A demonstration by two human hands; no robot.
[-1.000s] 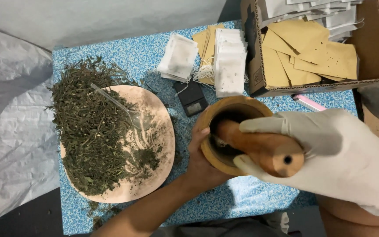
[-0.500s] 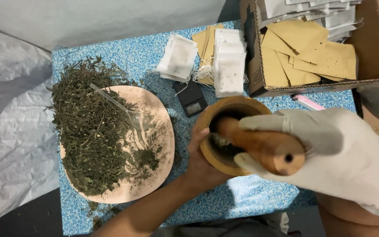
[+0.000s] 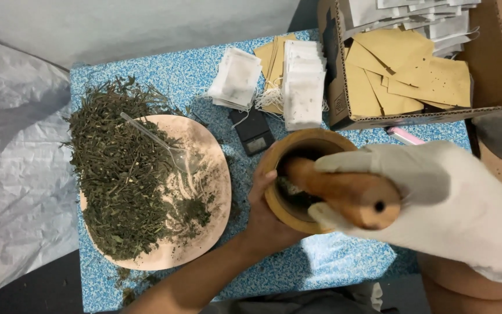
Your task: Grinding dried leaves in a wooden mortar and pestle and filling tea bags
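A round wooden mortar (image 3: 297, 152) stands on the blue speckled table (image 3: 187, 75). My bare left hand (image 3: 265, 212) wraps its left side and steadies it. My right hand (image 3: 431, 197), in a white glove, grips a thick wooden pestle (image 3: 344, 192) whose lower end sits inside the mortar on dark crushed herbs (image 3: 290, 195). A pile of dried green herbs (image 3: 117, 174) covers the left half of a round wooden plate (image 3: 204, 168) to the left, with a clear plastic spoon (image 3: 152, 138) lying on it.
A small black digital scale (image 3: 253, 136) lies beside the mortar. Stacks of white tea bags (image 3: 236, 78) and white sachets (image 3: 303, 84) sit at the back. A cardboard box (image 3: 489, 70) with tan envelopes (image 3: 413, 75) stands back right. Crumpled white plastic sheet (image 3: 13, 174) lies left.
The pestle has shifted slightly inside the mortar, its top end tilting a bit with my gloved right hand. My left hand stays on the mortar.
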